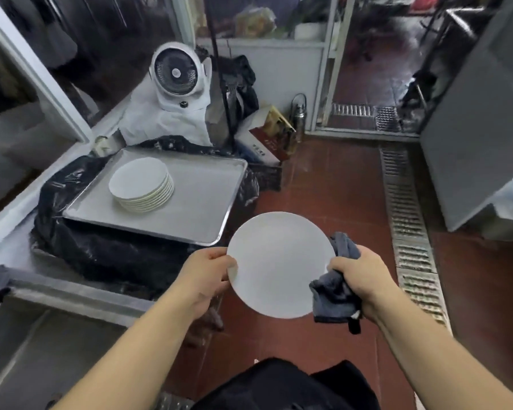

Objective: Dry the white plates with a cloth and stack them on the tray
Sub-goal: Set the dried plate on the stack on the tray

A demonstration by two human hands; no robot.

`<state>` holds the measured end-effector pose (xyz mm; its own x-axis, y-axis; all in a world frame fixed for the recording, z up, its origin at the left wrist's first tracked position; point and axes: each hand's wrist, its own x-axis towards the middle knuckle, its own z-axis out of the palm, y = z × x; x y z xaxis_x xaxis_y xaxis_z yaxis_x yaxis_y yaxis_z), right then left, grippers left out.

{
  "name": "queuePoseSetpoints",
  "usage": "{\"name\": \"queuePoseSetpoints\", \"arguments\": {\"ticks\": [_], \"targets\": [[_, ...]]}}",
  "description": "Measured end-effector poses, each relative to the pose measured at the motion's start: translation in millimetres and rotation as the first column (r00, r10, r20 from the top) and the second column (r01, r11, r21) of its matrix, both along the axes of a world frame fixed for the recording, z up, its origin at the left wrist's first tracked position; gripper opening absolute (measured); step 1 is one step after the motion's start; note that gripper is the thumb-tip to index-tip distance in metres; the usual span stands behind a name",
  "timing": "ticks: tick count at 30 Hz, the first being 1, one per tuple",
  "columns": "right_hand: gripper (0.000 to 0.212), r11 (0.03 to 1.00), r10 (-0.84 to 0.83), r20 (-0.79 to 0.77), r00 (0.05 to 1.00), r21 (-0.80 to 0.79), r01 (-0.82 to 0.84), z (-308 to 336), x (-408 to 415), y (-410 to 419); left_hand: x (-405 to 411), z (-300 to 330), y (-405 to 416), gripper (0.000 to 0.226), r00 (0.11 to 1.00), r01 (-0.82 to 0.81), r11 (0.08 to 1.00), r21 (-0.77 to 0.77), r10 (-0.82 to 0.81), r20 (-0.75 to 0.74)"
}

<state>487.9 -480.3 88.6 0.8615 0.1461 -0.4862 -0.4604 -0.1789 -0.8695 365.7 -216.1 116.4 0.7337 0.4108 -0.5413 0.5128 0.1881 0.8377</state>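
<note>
A white plate (pixel 280 263) is held over the red tiled floor (pixel 338 187). Its left rim is pinched by the left hand (pixel 203 276). A grey cloth (pixel 335 294) is gripped in the closed right hand (pixel 365 275) against the right rim. A stack of white plates (pixel 142 184) rests on the metal tray (pixel 202 202), beside the held plate.
</note>
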Motion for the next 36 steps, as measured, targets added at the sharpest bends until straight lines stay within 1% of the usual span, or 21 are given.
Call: {"name": "queuePoseSetpoints", "arguments": {"ticks": [2, 6, 10, 15, 21, 24, 26, 28, 32, 36], "targets": [[0.019, 1.0, -0.015, -0.01, 1.0, -0.023, 0.015, -3.3, 15.4, -28.6, 26.8, -2.8, -19.0, 0.031, 0.999, 0.036, 0.999, 0.012, -0.036, -0.008], [0.015, 0.999, -0.044, -0.049, 0.998, -0.034, 0.043, -10.5, 41.5, -71.8, 74.8, -8.2, -46.4, 0.03, 0.991, 0.131, 0.991, 0.021, -0.13, -0.033], [0.028, 0.994, -0.105, -0.079, 0.991, -0.036, 0.103, -16.9, 68.8, -90.3, 121.4, -12.9, -60.1, 0.029, 0.981, 0.186, 0.982, 0.012, -0.185, -0.052], [0.035, 0.987, -0.159, -0.098, 0.982, -0.052, 0.154, -19.5, 120.1, -90.1, 189.9, -21.7, -58.1, 0.028, 0.973, 0.228, 0.973, 0.019, -0.227, -0.053], [0.018, 0.964, -0.226, -0.044, 0.973, -0.155, 0.217, -3.4, 200.7, -72.2, 292.1, -17.3, -37.8, 0.033, 0.952, 0.307, 0.952, -0.004, -0.307, 0.023], [0.03, 0.955, -0.239, -0.018, 0.971, -0.187, 0.232, 9.9, 240.7, -58.6, 342.2, -10.2, -19.2, 0.033, 0.934, 0.351, 0.936, 0.002, -0.351, 0.066], [0.03, 0.953, -0.223, 0.005, 0.975, -0.21, 0.219, 13.1, 264.5, -49.7, 372.0, -10.3, -6.1, 0.035, 0.922, 0.377, 0.925, 0.037, -0.379, 0.078], [0.025, 0.951, -0.219, 0.007, 0.976, -0.223, 0.215, 13.9, 284.0, -40.7, 391.4, -13.2, 7.4, 0.037, 0.922, 0.376, 0.926, 0.04, -0.378, 0.088], [0.027, 0.958, -0.181, -0.008, 0.984, -0.228, 0.174, 14.0, 323.7, -17.0, 412.9, -17.3, 32.8, 0.037, 0.933, 0.346, 0.938, -0.005, -0.344, 0.103], [0.019, 0.969, -0.108, -0.017, 0.994, -0.227, 0.101, 11.2, 379.3, 19.3, 437.2, -19.6, 58.9, 0.033, 0.963, 0.253, 0.965, -0.068, -0.245, 0.11]]}}
